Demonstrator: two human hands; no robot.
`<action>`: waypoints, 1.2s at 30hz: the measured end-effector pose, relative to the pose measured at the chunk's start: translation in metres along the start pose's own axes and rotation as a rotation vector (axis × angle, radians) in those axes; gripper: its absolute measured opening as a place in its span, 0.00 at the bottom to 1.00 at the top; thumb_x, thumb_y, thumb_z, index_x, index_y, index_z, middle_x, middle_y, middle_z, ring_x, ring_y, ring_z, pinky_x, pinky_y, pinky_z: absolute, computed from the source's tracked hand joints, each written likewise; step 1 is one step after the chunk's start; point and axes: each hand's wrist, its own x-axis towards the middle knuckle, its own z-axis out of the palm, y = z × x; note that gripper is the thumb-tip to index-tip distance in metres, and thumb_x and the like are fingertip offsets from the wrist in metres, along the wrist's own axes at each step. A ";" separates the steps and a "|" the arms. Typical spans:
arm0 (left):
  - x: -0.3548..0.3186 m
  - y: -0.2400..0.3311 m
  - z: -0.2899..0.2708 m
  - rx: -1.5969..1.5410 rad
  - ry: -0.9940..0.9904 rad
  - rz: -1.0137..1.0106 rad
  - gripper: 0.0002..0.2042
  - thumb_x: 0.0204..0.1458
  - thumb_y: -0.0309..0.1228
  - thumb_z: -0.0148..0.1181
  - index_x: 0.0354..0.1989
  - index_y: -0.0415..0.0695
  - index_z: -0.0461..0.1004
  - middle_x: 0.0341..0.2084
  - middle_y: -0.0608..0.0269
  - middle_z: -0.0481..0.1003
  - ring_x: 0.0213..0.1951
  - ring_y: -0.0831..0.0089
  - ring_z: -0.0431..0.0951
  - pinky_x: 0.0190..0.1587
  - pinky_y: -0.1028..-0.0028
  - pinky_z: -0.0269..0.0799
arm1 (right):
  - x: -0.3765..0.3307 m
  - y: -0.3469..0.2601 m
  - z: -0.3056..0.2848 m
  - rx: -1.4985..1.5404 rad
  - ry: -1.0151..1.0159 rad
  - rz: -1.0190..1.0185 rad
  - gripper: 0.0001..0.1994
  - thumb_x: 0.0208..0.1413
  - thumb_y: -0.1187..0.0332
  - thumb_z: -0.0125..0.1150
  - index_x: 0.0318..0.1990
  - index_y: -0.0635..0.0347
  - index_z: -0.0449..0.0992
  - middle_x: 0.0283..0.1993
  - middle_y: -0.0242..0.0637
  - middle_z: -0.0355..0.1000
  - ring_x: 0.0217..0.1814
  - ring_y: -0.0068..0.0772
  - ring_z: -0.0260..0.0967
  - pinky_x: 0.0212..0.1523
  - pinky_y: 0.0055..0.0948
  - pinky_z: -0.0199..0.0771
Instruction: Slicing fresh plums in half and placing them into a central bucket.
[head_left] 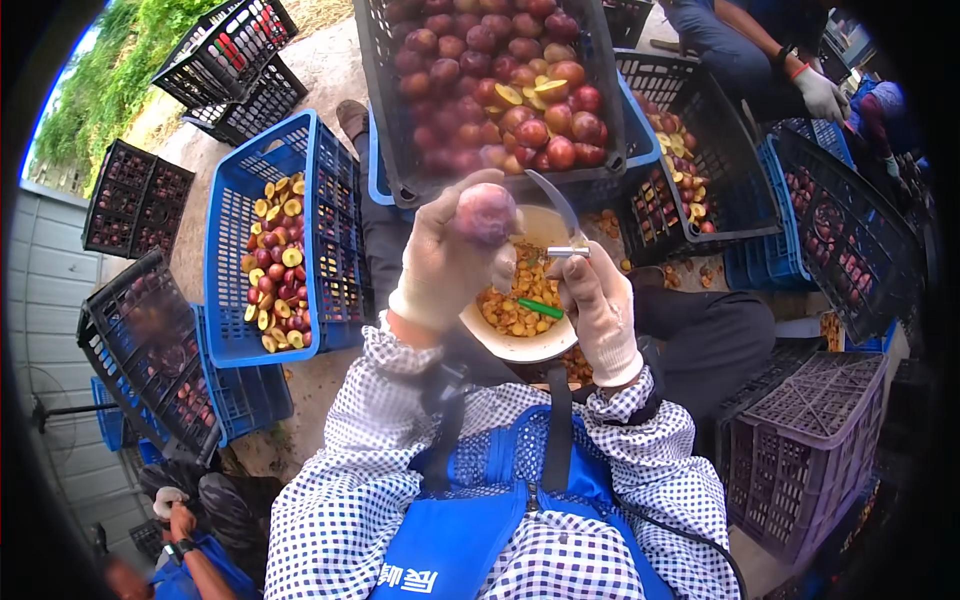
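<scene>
My left hand (441,254), in a pale glove, is closed around a whole reddish-purple plum (487,213). In my right hand (604,312), also gloved, is a small curved knife (556,203) with a silver metal collar; its blade points up and to the left, apart from the plum. Below both hands stands a round white bucket (505,349) holding yellow-brown plum pits and scraps. A green stick-like thing (541,308) lies on the scraps. Ahead, a dark crate (393,183) of whole plums, with some cut pieces on top, rests over a blue crate.
To the left is a blue crate (213,300) of halved plums; to the right, a dark crate (745,205) holds more. Stacked crates (805,455) stand at the lower right. One gloved person (822,97) sits at upper right, another (205,560) at lower left. Scraps litter the ground.
</scene>
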 end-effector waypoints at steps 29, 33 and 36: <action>-0.057 -0.079 -0.033 0.101 0.161 -0.370 0.14 0.58 0.41 0.57 0.39 0.42 0.74 0.26 0.67 0.71 0.22 0.79 0.67 0.23 0.79 0.64 | -0.055 0.061 0.026 -0.133 -0.148 0.262 0.13 0.63 0.60 0.57 0.35 0.63 0.72 0.35 0.38 0.74 0.38 0.33 0.72 0.39 0.34 0.72; -0.053 -0.079 -0.010 0.275 0.173 -0.026 0.23 0.60 0.49 0.53 0.52 0.41 0.69 0.32 0.65 0.72 0.22 0.81 0.66 0.24 0.81 0.61 | -0.044 0.046 0.023 0.459 -0.128 0.529 0.14 0.67 0.58 0.51 0.35 0.58 0.72 0.30 0.26 0.66 0.29 0.18 0.61 0.30 0.23 0.63; -0.055 -0.067 -0.024 -0.069 0.114 -0.064 0.27 0.61 0.52 0.50 0.55 0.39 0.68 0.37 0.59 0.73 0.21 0.82 0.63 0.25 0.81 0.60 | -0.046 0.015 0.021 0.696 -0.305 0.594 0.19 0.64 0.46 0.50 0.32 0.52 0.69 0.19 0.21 0.55 0.15 0.14 0.47 0.15 0.18 0.45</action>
